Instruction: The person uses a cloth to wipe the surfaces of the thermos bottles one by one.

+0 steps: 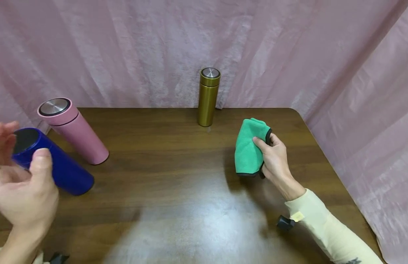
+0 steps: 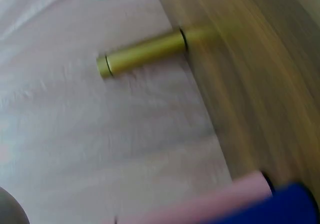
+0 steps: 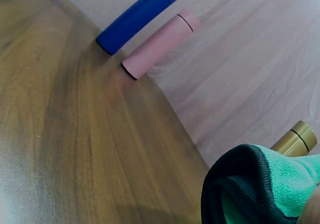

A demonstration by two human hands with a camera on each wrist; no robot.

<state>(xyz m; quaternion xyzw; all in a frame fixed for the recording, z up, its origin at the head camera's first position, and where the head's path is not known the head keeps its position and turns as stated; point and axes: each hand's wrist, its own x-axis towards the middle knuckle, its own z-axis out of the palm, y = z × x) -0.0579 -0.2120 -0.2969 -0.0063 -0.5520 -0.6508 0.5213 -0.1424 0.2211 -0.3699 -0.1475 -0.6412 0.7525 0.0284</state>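
Blue bottle (image 1: 66, 167) and pink bottle (image 1: 81, 137) at nine o'clock, gold bottle (image 1: 208, 102) at twelve, total three smooth cylinders on one wood-grain table (image 1: 164, 146). One folded green cloth (image 1: 250, 148), fuzzy, black-edged, is at three o'clock, pinched by the right hand (image 1: 274, 157). The left hand (image 1: 27, 194), thumb and fingers apart, is near the blue bottle.

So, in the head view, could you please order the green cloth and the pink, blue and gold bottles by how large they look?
1. Blue bottle and pink bottle: too close to rank, as the left hand partly hides the blue one.
2. Green cloth
3. Gold bottle, smallest.
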